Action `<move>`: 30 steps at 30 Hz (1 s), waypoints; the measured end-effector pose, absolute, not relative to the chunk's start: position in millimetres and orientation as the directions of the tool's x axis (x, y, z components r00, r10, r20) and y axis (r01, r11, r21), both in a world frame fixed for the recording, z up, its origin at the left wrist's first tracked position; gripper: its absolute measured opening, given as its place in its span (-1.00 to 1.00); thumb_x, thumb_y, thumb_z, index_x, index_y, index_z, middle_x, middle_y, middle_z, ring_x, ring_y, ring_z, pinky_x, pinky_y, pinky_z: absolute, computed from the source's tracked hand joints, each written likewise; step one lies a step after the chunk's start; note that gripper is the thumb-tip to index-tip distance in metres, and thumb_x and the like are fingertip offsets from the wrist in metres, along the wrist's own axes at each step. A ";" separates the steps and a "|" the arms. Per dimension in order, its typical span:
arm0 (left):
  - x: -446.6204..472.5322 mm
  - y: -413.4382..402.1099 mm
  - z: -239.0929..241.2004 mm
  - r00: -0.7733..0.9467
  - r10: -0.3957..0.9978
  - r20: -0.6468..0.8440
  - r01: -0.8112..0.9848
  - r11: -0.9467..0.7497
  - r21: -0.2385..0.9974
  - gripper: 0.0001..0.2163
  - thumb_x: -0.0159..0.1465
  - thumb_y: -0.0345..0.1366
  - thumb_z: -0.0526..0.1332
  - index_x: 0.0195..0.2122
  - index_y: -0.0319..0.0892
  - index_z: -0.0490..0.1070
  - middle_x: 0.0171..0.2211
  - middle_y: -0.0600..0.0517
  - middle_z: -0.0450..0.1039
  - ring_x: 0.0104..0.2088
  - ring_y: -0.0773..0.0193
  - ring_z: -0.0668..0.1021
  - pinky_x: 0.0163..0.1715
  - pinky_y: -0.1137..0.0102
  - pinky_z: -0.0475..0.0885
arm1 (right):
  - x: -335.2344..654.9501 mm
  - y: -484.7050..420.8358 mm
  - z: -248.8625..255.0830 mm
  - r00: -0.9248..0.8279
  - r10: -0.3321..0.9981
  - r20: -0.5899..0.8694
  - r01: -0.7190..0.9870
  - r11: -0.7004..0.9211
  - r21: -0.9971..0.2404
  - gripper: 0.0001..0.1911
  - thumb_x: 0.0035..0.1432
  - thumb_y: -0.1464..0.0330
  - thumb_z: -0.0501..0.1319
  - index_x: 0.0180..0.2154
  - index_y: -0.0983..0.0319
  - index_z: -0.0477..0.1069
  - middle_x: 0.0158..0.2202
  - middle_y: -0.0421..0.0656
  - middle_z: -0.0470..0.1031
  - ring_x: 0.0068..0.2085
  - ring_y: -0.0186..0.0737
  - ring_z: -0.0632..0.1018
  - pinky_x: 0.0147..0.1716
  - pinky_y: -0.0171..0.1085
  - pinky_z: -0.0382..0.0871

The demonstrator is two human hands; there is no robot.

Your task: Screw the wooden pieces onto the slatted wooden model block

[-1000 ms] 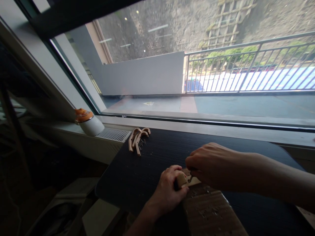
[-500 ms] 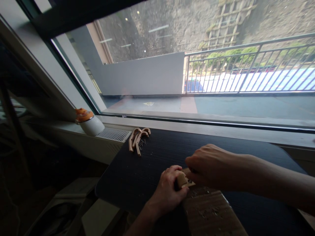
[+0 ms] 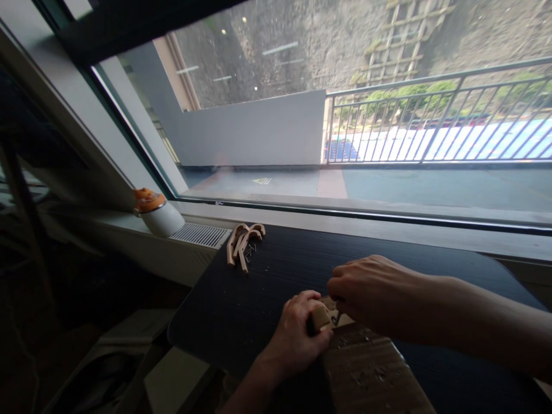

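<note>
My left hand point(image 3: 297, 339) is closed around a small pale wooden piece point(image 3: 319, 314) at the near edge of the black table point(image 3: 241, 310). My right hand point(image 3: 371, 293) is curled over the same piece from the right, fingers pinched on a small dark item I cannot make out. The piece rests at the far end of a brown cardboard sheet point(image 3: 371, 374) speckled with shavings. Most of the wooden piece is hidden under both hands.
A pile of curved wooden pieces point(image 3: 242, 241) with small dark screws lies at the table's far left corner. A white container with an orange lid point(image 3: 154, 214) stands on the window sill beside a vent grille point(image 3: 198, 234). A large window lies beyond the table.
Both hands stay on the wooden piece; my right hand has shifted slightly over it. The view has barely moved.
</note>
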State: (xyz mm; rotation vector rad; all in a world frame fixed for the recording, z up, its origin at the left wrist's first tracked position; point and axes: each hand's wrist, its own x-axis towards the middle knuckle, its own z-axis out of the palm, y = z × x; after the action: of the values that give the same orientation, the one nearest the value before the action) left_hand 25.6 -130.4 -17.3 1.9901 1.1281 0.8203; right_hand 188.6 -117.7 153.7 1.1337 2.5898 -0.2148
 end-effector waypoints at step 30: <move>45.4 -127.7 -22.2 0.278 0.940 0.196 0.333 -0.286 0.899 -0.88 0.01 -0.46 0.30 -0.42 -0.14 0.47 -0.20 0.04 0.38 -0.15 0.23 0.43 -0.10 0.36 0.34 | 190.2 -117.1 148.9 -0.621 0.728 -0.291 0.765 0.644 -0.023 -0.90 0.01 0.51 0.20 -0.36 0.25 0.37 -0.40 -0.17 0.52 -0.39 -0.16 0.54 -0.55 -0.30 0.07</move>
State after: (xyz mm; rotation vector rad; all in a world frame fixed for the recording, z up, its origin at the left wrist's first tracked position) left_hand 45.4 -127.7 -22.2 1.7798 1.1588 0.9982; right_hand 190.2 -117.1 148.9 1.2092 2.6094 -0.2109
